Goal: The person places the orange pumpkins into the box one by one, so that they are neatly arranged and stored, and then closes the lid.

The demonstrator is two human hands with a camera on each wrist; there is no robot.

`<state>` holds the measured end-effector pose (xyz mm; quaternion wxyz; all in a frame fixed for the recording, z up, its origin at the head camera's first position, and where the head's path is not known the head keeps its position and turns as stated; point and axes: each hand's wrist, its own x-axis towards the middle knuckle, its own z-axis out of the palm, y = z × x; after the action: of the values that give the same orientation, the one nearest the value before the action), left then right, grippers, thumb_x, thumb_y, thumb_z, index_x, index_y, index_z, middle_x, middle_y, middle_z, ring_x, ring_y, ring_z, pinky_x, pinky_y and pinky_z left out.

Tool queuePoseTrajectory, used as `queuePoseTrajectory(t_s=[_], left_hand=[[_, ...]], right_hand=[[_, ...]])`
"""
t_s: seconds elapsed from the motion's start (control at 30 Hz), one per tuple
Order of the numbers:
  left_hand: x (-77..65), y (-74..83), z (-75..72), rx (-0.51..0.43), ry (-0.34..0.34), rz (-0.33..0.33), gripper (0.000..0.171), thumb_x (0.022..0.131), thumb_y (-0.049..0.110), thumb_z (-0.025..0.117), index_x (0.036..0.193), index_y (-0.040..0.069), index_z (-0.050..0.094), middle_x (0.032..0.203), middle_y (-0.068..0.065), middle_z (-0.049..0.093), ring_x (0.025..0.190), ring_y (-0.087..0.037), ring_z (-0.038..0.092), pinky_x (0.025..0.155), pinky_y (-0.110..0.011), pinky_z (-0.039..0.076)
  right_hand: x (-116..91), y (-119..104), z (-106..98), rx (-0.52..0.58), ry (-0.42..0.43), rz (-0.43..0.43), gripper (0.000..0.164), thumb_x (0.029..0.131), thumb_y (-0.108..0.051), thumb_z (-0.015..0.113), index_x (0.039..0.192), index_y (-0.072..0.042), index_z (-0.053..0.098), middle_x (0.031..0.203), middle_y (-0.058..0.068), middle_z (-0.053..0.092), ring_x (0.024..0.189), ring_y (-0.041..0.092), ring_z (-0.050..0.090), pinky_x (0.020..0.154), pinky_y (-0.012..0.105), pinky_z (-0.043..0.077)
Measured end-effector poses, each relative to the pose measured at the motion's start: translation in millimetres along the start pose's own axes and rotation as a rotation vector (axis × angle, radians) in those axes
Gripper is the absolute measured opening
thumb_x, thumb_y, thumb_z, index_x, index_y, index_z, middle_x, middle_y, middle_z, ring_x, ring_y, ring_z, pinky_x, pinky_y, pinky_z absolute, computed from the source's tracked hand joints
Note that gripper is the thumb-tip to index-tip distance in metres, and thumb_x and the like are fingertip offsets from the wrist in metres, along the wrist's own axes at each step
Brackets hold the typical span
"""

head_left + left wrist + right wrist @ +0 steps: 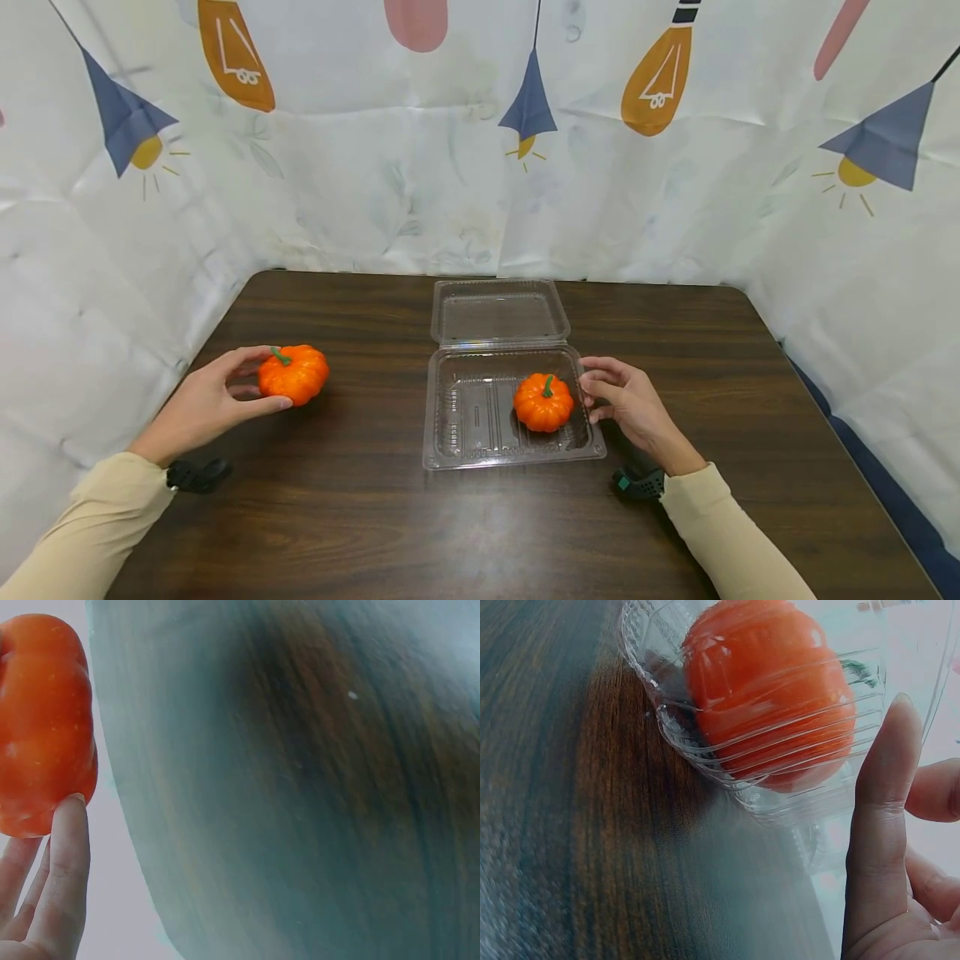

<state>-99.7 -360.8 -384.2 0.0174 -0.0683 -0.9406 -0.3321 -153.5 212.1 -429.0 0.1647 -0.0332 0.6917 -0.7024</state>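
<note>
My left hand (206, 404) grips an orange toy pumpkin (294, 375) with a green stem, thumb on the near side and fingers behind. It is at the left of the table. In the left wrist view the pumpkin (45, 727) fills the upper left corner, with the thumb against it. A clear plastic clamshell box (476, 457) lies with its lid folded back at the table's middle. A second pumpkin (543, 403) sits in its right part, seen through the ribbed wall in the right wrist view. My right hand (633, 408) touches the box's right rim with loosely bent fingers.
The dark wood-grain table (360, 517) carries the box. The open lid (501, 310) lies toward the table's far edge. A white curtain (337, 192) printed with lamps and bulbs hangs behind and along both sides.
</note>
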Motion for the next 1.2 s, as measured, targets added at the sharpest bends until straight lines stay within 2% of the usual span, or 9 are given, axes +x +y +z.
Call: queuePoseTrajectory(t_s=[0.3, 0.57, 0.97, 1.2], left_hand=[[7.5, 14.9, 3.2, -0.021, -0.005, 0.035, 0.077, 0.085, 0.029, 0.088, 0.148, 0.004, 0.05, 0.144, -0.024, 0.055, 0.094, 0.025, 0.054, 0.075, -0.001, 0.051], [15.3, 39.6, 11.2, -0.046, -0.004, 0.105, 0.076, 0.082, 0.027, 0.089, 0.146, 0.007, 0.053, 0.142, -0.02, 0.057, 0.096, 0.024, 0.054, 0.08, 0.002, 0.05], [22.5, 67.6, 21.1, -0.097, -0.048, 0.155, 0.076, 0.082, 0.026, 0.09, 0.146, 0.009, 0.053, 0.143, -0.017, 0.057, 0.099, 0.019, 0.06, 0.083, -0.004, 0.054], [27.2, 80.6, 24.9, -0.139, -0.049, 0.178, 0.076, 0.08, 0.023, 0.091, 0.145, 0.011, 0.054, 0.143, -0.013, 0.058, 0.102, 0.015, 0.063, 0.086, -0.007, 0.056]], right_hand=[[0, 2, -1, -0.001, 0.011, 0.006, 0.047, 0.102, -0.013, 0.066, 0.143, 0.002, 0.049, 0.095, -0.008, 0.071, 0.073, 0.01, 0.061, 0.057, 0.025, 0.06], [0, 0, -1, -0.007, 0.017, 0.011, 0.048, 0.101, -0.013, 0.066, 0.143, 0.002, 0.049, 0.095, -0.008, 0.071, 0.073, 0.011, 0.061, 0.057, 0.025, 0.06], [2, 1, -1, 0.0, 0.006, 0.005, 0.05, 0.102, -0.013, 0.066, 0.145, 0.004, 0.048, 0.096, -0.008, 0.071, 0.074, 0.011, 0.061, 0.057, 0.026, 0.06], [2, 1, -2, -0.002, 0.01, 0.009, 0.049, 0.102, -0.012, 0.065, 0.145, 0.004, 0.048, 0.097, -0.007, 0.071, 0.074, 0.011, 0.061, 0.057, 0.026, 0.06]])
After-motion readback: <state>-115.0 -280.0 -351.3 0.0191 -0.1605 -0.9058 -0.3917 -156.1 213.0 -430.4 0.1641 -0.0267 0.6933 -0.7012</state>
